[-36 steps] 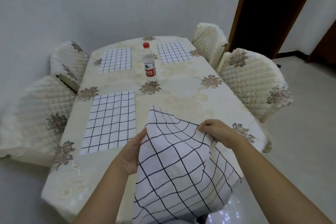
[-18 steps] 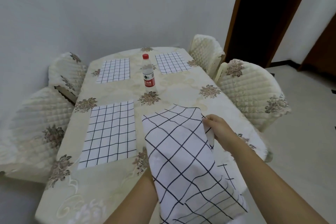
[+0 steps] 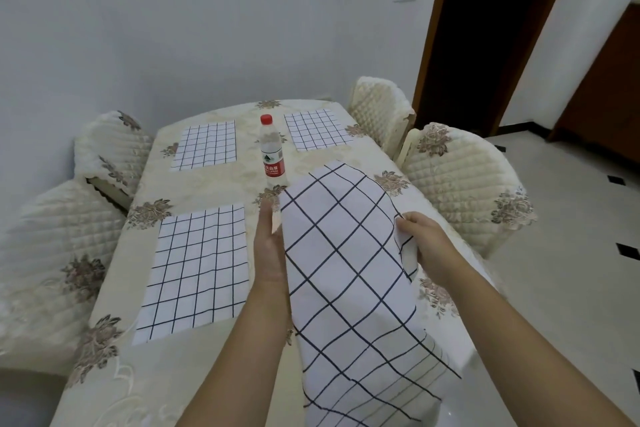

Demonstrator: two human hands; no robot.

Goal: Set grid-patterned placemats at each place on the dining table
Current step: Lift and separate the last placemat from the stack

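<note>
A white placemat with a black grid (image 3: 346, 253) is spread in the air over the near right side of the dining table (image 3: 214, 184). My right hand (image 3: 420, 246) pinches its right edge. My left hand (image 3: 268, 246) lies with straight fingers along its left edge, fingertips partly behind the cloth. Three more grid placemats lie flat on the table: near left (image 3: 197, 267), far left (image 3: 206, 144) and far right (image 3: 317, 128).
A water bottle with a red cap (image 3: 271, 149) stands mid-table between the far mats. Quilted cream chairs flank the table, left (image 3: 52, 253) and right (image 3: 460, 180). A dark doorway (image 3: 485, 28) opens at the back right.
The held placemat has risen and swung forward over the table's right side. My left hand has come out from under the cloth and now shows along its left edge.
</note>
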